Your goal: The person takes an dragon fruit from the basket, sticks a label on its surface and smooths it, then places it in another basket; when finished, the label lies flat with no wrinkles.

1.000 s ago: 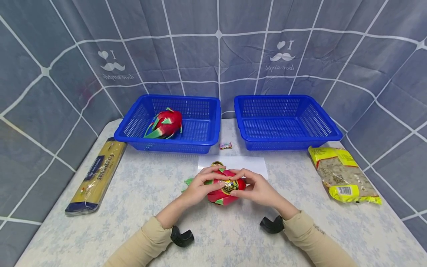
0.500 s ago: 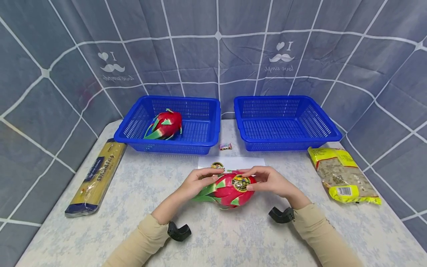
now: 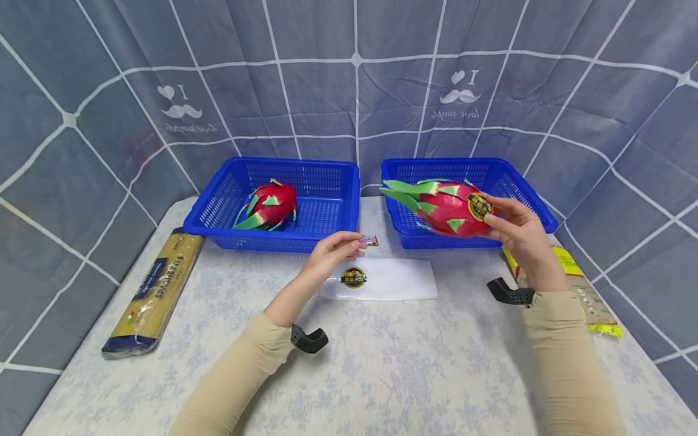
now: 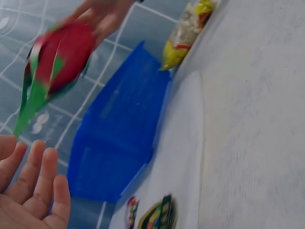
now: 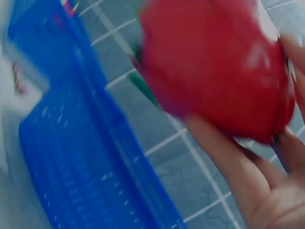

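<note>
My right hand [image 3: 520, 233] grips a red dragon fruit [image 3: 444, 206] by its rounded end, over the right blue basket [image 3: 406, 239]. Its green leafy tip points left, and a round black-and-gold sticker shows near my fingers. The right wrist view has the fruit [image 5: 214, 62] large and blurred, with my fingers bent around its underside. My left hand [image 3: 335, 251] holds nothing; its fingers are loosely bent above the table, overlapping a small wrapped candy [image 3: 372, 241]. A second dragon fruit [image 3: 275, 203] lies in the left blue basket [image 3: 267, 241].
A white sheet or packet [image 3: 400, 281] with a round black-and-gold label lies mid-table. At the left lies a spaghetti pack [image 3: 158, 290]. A yellow bag [image 3: 594, 303] sits at the right, partly behind my right arm. A grey tile-patterned curtain [image 3: 327, 103] surrounds the table.
The dragon fruit, held between both hands on the table earlier, has risen rightward in my right hand over the right basket. My left hand has let go and moved slightly forward. The white sheet is uncovered.
</note>
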A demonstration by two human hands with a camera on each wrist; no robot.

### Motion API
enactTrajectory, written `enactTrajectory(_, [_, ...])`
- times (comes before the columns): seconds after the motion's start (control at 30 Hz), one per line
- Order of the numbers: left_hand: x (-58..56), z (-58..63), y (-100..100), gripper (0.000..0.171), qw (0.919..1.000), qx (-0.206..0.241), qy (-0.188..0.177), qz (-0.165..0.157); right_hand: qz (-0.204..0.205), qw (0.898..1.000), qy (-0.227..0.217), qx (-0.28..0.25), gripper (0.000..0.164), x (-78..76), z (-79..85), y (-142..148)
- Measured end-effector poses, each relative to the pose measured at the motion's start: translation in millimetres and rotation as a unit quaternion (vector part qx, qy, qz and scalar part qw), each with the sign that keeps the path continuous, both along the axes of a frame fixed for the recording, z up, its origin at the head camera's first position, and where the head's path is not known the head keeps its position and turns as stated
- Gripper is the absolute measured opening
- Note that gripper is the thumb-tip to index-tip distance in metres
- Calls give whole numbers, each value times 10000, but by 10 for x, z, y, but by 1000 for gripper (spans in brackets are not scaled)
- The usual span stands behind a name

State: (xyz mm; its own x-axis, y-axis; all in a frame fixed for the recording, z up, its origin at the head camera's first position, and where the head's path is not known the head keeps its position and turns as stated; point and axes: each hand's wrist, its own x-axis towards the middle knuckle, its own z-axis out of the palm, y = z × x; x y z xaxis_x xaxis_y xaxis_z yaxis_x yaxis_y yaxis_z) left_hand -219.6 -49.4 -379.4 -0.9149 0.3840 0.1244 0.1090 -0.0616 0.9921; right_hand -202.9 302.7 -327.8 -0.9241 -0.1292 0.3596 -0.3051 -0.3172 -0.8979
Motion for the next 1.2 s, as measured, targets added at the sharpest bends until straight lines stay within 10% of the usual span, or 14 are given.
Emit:
enactTrajectory(0.2, [-135, -74, 427, 36, 9987, -459, -147, -163, -1525, 9813, -365, 1120, 37, -391, -78, -67])
enactTrajectory(0.37, [-187, -134, 661, 36, 9986, -355, -394, 40, -2137, 9143, -158, 3436, 39, -649, -241, -118])
enactTrajectory(0.53, [-192, -137, 732, 35, 9986, -234, -405, 249, -1824, 8490, -250, 4952, 31, -745, -248, -123])
enactTrajectory(0.63, [-182, -118, 683, 34, 9987, -374, -320, 150, -1497, 8303, -515, 5343, 33, -731, -185, -135])
enactTrajectory(0.73, [-150, -69, 554, 31, 9974, -702, -82, -154, -1415, 8464, -849, 5064, 40, -669, -102, -155])
enactTrajectory(0.9, [-126, 92, 183, 27, 9935, -939, 267, -583, -1854, 9062, -1054, 3651, 50, -506, 42, -299])
enactTrajectory(1.03, [-146, 296, -157, 29, 9935, -936, 436, -478, -1971, 9467, -807, 2418, 42, -359, 139, -539])
enactTrajectory(1.2, [-226, 571, -506, 29, 9932, -997, 593, -70, -1714, 9737, -262, 1479, 25, -189, 175, -867])
